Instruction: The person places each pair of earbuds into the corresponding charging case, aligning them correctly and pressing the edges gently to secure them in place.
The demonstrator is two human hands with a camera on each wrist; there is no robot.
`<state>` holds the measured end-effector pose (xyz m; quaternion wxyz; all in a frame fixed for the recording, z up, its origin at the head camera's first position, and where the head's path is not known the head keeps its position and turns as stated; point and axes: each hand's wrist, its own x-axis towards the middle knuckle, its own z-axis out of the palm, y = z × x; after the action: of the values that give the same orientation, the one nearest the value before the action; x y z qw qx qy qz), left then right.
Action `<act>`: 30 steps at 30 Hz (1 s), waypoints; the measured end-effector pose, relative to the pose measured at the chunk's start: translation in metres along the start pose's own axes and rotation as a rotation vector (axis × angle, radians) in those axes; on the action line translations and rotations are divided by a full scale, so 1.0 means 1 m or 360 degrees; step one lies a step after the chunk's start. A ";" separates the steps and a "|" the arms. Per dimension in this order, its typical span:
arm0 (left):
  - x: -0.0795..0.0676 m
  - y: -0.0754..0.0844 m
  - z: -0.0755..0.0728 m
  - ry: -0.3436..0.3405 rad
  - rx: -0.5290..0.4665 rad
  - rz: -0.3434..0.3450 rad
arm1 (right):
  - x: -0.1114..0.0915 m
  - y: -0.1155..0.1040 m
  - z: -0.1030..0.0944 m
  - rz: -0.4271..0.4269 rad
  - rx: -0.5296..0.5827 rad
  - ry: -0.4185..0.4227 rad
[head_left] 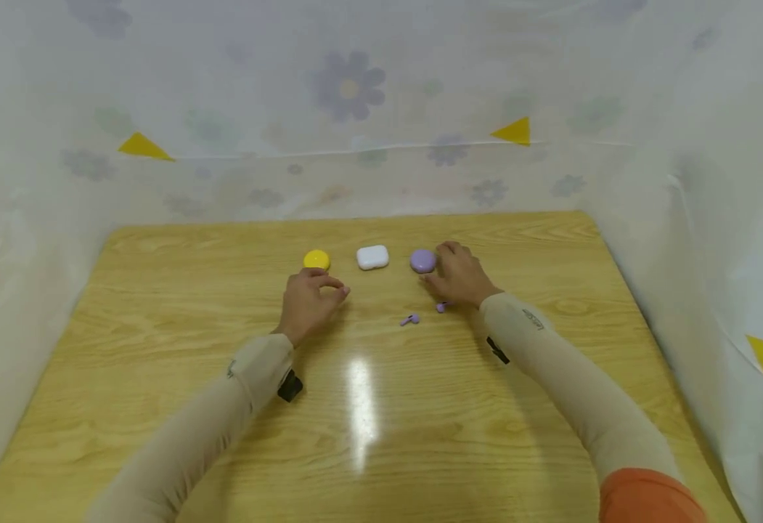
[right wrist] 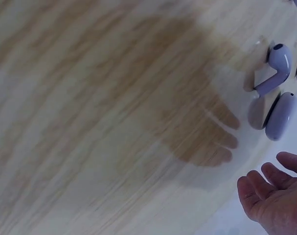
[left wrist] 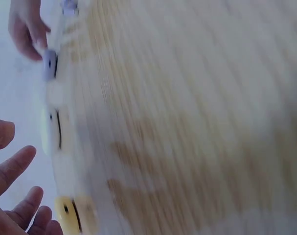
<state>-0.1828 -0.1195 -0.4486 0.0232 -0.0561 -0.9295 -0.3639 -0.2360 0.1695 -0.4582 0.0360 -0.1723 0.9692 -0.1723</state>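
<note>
A round yellow earbud case (head_left: 316, 259), a white earbud case (head_left: 372, 257) and a round purple earbud case (head_left: 423, 261) stand in a row near the table's far edge. My left hand (head_left: 309, 305) hovers just in front of the yellow case, its fingers loosely bent and spread around nothing. Beside the purple case is my right hand (head_left: 462, 278), thumb and fingers parted at its right side. Two purple earbuds lie in front of that case: one earbud (head_left: 411, 319) in the open, the other earbud (head_left: 442, 307) partly under the right hand. In the right wrist view one earbud (right wrist: 279, 63) appears large near the purple case (right wrist: 281, 116).
The wood-grain table (head_left: 368, 407) is glossy and reflects a bright light. Floral sheeting (head_left: 348, 87) hangs behind it and along both sides, with yellow tape pieces (head_left: 512, 132) on it. Dark wrist devices (head_left: 290, 386) sit under the sleeves.
</note>
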 end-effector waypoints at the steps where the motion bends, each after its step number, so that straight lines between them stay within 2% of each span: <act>1: -0.002 0.004 0.003 -0.0020 -0.0004 0.0035 | 0.001 0.000 0.000 0.0035 0.0005 -0.0014; 4: -0.009 0.015 0.011 -0.0088 -0.0004 0.0101 | 0.004 -0.001 0.002 0.0093 -0.0003 -0.0045; 11: -0.017 0.026 0.024 -0.0220 -0.0044 0.0073 | 0.007 -0.004 0.006 0.0144 -0.0037 -0.0052; 23: -0.020 0.026 0.031 -0.0318 0.0084 0.0048 | 0.009 -0.002 0.014 0.0092 -0.0082 -0.0013; 30: -0.021 0.022 0.036 -0.0321 0.0115 0.0074 | 0.011 -0.003 0.014 0.0065 -0.0078 0.0022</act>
<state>-0.1599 -0.0810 -0.4617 -0.0600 -0.1129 -0.9381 -0.3220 -0.2434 0.1582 -0.4703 0.0286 -0.1522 0.9767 -0.1488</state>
